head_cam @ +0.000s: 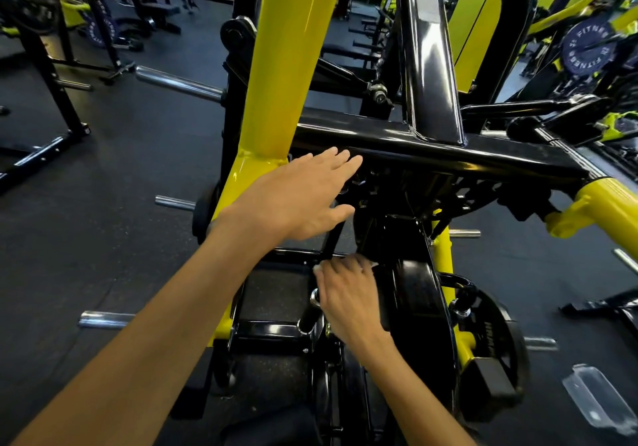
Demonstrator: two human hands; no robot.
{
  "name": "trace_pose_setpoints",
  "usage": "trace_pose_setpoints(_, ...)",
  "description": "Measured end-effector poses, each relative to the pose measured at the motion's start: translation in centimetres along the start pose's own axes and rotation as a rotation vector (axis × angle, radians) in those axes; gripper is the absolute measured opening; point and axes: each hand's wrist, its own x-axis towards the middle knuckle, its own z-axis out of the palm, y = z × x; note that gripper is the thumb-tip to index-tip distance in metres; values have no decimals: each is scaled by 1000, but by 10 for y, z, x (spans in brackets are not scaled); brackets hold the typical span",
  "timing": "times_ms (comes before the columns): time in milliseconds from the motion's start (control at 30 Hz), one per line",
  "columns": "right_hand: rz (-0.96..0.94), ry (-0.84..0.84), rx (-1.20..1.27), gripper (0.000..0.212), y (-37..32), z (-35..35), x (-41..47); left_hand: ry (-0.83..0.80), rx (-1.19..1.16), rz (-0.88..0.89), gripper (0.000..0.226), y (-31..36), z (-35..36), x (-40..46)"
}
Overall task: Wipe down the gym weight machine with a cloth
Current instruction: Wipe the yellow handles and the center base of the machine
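Observation:
The weight machine fills the middle of the head view: a yellow upright post [290,65], a glossy black crossbar [431,152] and a black curved pad [421,307] below it. My left hand [303,197] is stretched forward with straight fingers, its fingertips at the front edge of the crossbar. Lower down, my right hand [348,290] has its fingers curled over a white cloth [319,267], of which only small bits show at the knuckles, and presses it against the left side of the black pad.
Chrome plate pegs [179,83] stick out left of the machine, with two more pegs [103,318] lower down. A black weight plate [490,342] hangs at the right. A clear plastic piece [593,400] lies on the dark rubber floor [121,204]. Other racks stand behind.

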Motion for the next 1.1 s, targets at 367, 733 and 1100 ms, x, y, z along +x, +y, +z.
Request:
trace_pose_setpoints(367,-40,121,-31,41,39,8,-14,10,19,5,73,-1,2,1)
trace_pose_setpoints(733,350,160,352,62,81,-13,-70,31,27,25,73,-2,5,1)
trace_pose_setpoints(1100,148,45,44,46,82,-4,-21,1,58,28,74,-2,5,1)
